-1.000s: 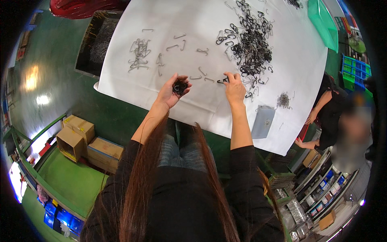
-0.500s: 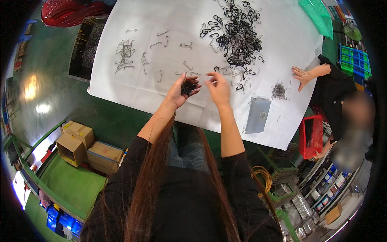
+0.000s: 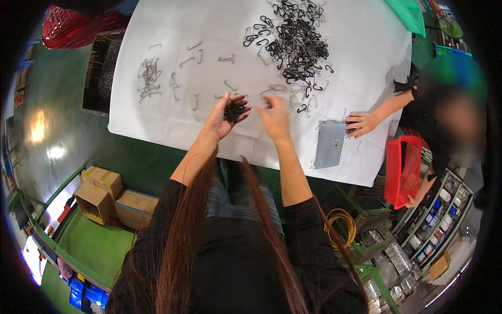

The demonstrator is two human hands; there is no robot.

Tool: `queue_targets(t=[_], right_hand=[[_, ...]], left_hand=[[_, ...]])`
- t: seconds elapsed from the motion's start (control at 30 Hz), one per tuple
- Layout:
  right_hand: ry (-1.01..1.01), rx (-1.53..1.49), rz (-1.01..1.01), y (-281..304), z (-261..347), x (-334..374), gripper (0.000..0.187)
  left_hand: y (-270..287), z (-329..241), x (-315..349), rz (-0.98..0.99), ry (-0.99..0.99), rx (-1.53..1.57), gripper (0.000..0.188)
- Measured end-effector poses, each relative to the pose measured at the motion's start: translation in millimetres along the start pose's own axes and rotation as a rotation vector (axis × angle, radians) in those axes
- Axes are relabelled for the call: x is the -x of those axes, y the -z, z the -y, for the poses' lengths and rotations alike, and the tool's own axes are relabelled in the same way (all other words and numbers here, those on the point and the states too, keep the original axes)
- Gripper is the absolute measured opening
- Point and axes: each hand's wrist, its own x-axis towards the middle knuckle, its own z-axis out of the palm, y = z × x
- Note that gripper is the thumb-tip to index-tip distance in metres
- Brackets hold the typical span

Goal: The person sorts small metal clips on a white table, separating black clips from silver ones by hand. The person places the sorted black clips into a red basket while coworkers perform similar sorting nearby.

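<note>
Over the near part of the white-covered table [image 3: 172,125], my left hand [image 3: 218,119] is turned palm up, its fingers curled around a clump of small black hooks [image 3: 234,111]. To its right hovers my right hand [image 3: 275,119], fingers bent and smeared by motion; whether it pinches anything cannot be made out. Beyond it spreads a big heap of black and silvery metal hooks [image 3: 298,44]. Thin silvery wire hooks [image 3: 149,78] lie in a loose pile at the left, with several single ones between that pile and the heap.
A grey-blue pouch [image 3: 328,146] lies near the right front edge. Beside it a co-worker's hand [image 3: 363,124] covers a small pile; that person's other hand grips a red basket [image 3: 402,172]. A black crate [image 3: 102,73] stands left, a green tray [image 3: 408,13] far right, cardboard boxes [image 3: 104,191] lower left.
The co-worker's hand has moved left onto the small pile by the pouch, and that person leans closer with the red basket. My right hand has shifted slightly; my left still cups the black hooks.
</note>
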Motion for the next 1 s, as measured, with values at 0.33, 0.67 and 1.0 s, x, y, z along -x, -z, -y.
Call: queue_targets(t=[0.33, 0.67, 1.0], right_hand=[[-0.214, 0.253, -0.320, 31.1, -36.7, -2.9, 0.025], [-0.359, 0.492, -0.169, 44.5, -33.8, -32.7, 0.019], [-0.136, 0.550, -0.186, 110.0, -73.3, -66.6, 0.014]], left_hand=[[0.2, -8.3, 3.4, -0.084, -0.032, -0.035, 0.037], [-8.5, 6.7, -4.4, -0.028, 0.005, -0.143, 0.043], [-26.7, 37.2, -32.6, 0.043, 0.103, -0.082, 0.041]])
